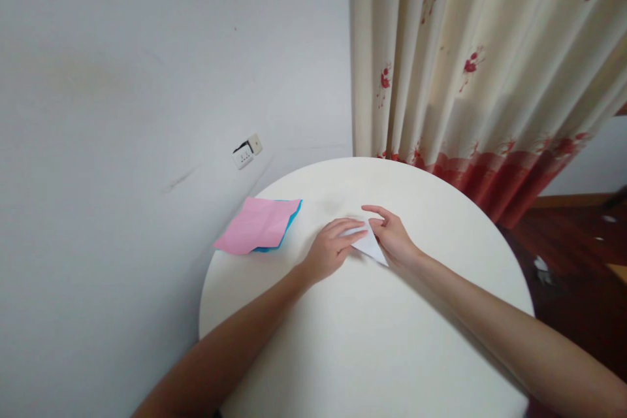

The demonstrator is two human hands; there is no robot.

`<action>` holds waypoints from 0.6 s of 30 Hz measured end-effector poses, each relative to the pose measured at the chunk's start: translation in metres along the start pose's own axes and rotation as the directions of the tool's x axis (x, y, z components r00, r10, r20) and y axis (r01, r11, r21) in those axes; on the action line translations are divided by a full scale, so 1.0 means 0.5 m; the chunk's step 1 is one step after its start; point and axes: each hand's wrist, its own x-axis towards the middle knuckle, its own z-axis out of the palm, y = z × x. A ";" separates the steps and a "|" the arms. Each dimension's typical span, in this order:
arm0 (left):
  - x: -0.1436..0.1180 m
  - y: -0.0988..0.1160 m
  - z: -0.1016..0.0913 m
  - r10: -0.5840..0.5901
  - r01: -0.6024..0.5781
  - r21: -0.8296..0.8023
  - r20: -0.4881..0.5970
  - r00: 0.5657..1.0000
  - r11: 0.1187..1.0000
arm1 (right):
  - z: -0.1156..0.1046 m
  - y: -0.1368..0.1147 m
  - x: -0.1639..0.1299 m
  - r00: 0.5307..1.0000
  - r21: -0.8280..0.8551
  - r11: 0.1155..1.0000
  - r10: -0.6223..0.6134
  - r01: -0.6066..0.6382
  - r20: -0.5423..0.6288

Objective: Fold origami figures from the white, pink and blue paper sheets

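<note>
On round white table [372, 353]: left hand [329, 249], right hand [394, 237] pressing flat on folded white paper [368, 245].

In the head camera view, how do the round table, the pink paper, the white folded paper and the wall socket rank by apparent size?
Largest to smallest, as they look:
1. round table
2. pink paper
3. white folded paper, partly covered by the left hand and right hand
4. wall socket, unsure since it sits farther away

folded paper [371, 245] on table [372, 346], paper stack [258, 226] left, curtain [480, 72] behind
</note>
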 end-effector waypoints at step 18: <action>0.014 0.002 0.023 -0.702 0.405 -0.757 -0.098 0.706 0.513 | -0.014 0.007 0.018 0.976 0.019 0.987 -0.158 0.162 -0.153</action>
